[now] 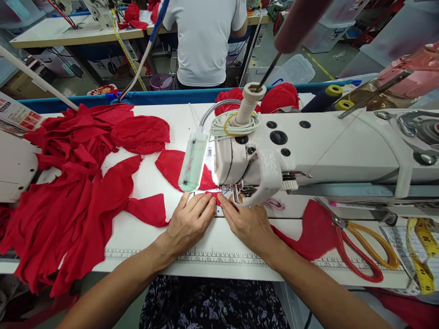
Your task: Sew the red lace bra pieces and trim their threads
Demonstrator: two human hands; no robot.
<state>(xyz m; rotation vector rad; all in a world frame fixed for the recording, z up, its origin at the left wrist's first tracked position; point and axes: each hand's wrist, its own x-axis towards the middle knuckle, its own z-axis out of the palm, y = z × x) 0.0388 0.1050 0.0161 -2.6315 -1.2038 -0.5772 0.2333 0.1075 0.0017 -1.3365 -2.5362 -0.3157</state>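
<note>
A small piece of red fabric lies beneath the needle area of a white sewing machine. My left hand is on its left side, fingers close together and tips pressed on it. From the right, my right hand holds the same piece with thumb and forefinger near the presser foot; its other fingers are partly hidden by the machine head. Behind my left hand rests a curved red fabric cup, partly covered by a pale green lamp. A longer red piece trails out beyond my right wrist.
A large heap of red fabric covers the table's left side. Orange-and-red-handled scissors and a yellow tape measure lie at right. A printed ruler runs along the front edge. A person in a white shirt sits ahead.
</note>
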